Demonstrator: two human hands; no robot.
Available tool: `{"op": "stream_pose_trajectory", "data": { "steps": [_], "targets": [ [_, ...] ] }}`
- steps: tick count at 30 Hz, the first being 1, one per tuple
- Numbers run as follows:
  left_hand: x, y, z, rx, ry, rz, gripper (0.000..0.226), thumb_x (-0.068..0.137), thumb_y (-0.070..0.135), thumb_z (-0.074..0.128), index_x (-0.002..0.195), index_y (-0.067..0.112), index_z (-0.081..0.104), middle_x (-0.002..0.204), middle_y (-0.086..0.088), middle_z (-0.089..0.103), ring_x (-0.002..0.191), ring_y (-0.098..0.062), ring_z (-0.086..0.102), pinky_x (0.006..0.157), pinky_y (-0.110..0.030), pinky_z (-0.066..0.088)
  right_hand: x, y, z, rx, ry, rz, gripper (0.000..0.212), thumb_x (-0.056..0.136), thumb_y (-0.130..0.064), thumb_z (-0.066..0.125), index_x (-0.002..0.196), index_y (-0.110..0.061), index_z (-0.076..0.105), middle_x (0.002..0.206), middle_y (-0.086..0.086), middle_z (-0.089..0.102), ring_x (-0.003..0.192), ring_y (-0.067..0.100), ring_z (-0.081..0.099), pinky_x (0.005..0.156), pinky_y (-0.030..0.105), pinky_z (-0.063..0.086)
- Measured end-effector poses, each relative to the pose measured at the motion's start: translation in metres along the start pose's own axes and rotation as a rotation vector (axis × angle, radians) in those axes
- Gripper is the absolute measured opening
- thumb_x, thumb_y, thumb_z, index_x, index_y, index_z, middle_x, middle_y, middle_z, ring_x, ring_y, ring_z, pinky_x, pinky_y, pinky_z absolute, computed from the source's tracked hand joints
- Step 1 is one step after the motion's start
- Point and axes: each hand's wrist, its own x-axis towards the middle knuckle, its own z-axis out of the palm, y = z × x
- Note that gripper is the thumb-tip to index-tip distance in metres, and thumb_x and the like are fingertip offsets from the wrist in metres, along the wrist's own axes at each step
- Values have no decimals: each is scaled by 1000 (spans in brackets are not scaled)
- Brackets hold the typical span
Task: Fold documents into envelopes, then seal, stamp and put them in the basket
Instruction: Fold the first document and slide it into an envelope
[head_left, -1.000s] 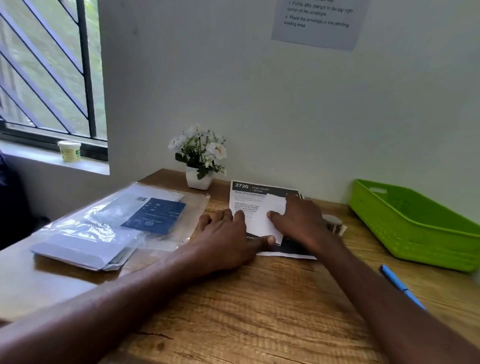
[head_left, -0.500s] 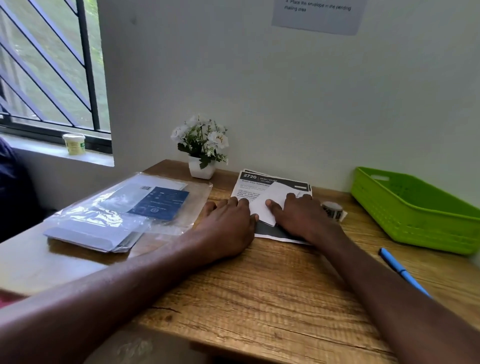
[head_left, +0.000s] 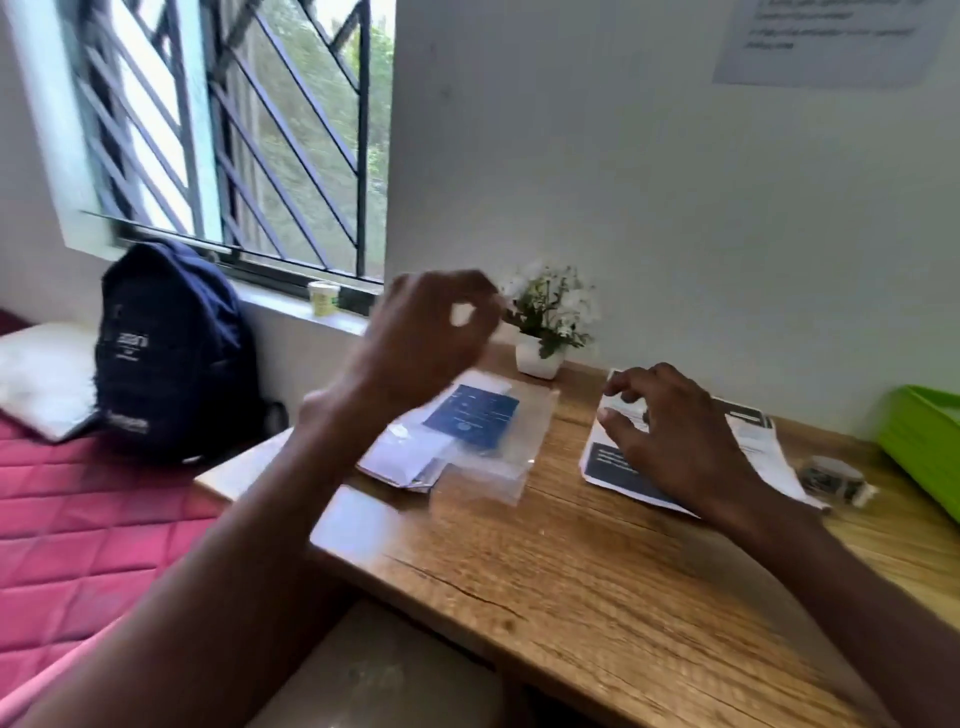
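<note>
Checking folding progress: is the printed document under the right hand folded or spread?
Cannot tell: the right hand covers the document's middle.

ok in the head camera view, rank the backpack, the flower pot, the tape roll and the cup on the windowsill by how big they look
Largest to smallest, as they look:
1. backpack
2. flower pot with its plant
3. tape roll
4. cup

The tape roll and cup look close in size; the cup sits farther back, so their order is unsure.
</note>
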Motion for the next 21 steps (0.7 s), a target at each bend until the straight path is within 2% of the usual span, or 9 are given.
{"op": "stream_pose_trajectory", "data": {
  "steps": [1, 3, 5, 7, 9, 12, 13, 16, 21],
  "targets": [
    [0, -23, -14, 27, -54, -63, 20, 99, 39, 65, 102, 27, 80, 100, 14, 80, 94, 0, 72, 89, -26, 56, 0, -12, 0, 71, 1, -51, 18, 90, -31, 74, 107, -27, 71, 103, -4, 65, 87, 8, 59, 76, 23, 44],
    [-5, -61, -31, 24, -228, -154, 20, 100, 38, 68, 105, 23, 81, 105, 10, 79, 100, -4, 72, 99, -37, 56, -1, -41, -2, 224, -24, -151, 8, 87, -32, 78, 92, -28, 72, 88, -11, 66, 75, 2, 59, 65, 12, 40],
    [-13, -82, -35, -84, -411, -237, 20, 99, 34, 69, 109, 22, 80, 109, 10, 79, 104, -4, 72, 104, -39, 54, -3, -71, -1, 334, -129, -285, 11, 86, -36, 79, 88, -27, 73, 81, -13, 66, 74, 4, 60, 62, 15, 44],
    [-24, -93, -32, -190, -522, -282, 18, 99, 27, 71, 113, 21, 80, 115, 8, 78, 109, -4, 70, 109, -37, 51, -6, -98, 7, 373, -255, -427, 15, 86, -38, 79, 95, -27, 74, 89, -13, 66, 80, 6, 60, 67, 20, 48],
    [-34, -97, -26, -71, -561, -223, 20, 96, 29, 74, 114, 23, 79, 120, 7, 76, 112, -5, 67, 109, -38, 49, -7, -118, 19, 368, -330, -509, 25, 85, -43, 80, 106, -31, 73, 105, -11, 63, 94, 5, 57, 78, 24, 50],
    [-42, -98, -20, 145, -551, -107, 44, 84, 47, 63, 118, 23, 78, 120, 3, 76, 113, -15, 68, 100, -37, 51, -9, -135, 40, 211, -300, -534, 39, 86, -55, 74, 119, -35, 68, 121, -10, 54, 114, 10, 48, 95, 37, 47],
    [-44, -99, -19, 155, -550, -108, 40, 87, 44, 62, 119, 24, 77, 119, 3, 77, 113, -18, 69, 98, -36, 51, -11, -137, 46, 140, -258, -527, 41, 86, -57, 71, 120, -34, 67, 122, -9, 52, 116, 12, 46, 97, 40, 46],
    [-46, -106, -16, 172, -481, -138, 20, 100, 31, 64, 112, 30, 80, 105, 3, 79, 101, -18, 70, 91, -32, 52, -21, -141, 58, 108, -190, -471, 39, 87, -61, 66, 116, -34, 68, 120, -11, 51, 116, 11, 45, 96, 40, 47],
    [-43, -113, -18, 122, -283, -274, 31, 102, 43, 61, 91, 23, 83, 86, 6, 80, 86, -10, 75, 83, -33, 57, -24, -145, 67, 223, -245, -366, 32, 89, -55, 69, 110, -30, 71, 113, -10, 55, 110, 10, 48, 92, 36, 50]
  ]
}}
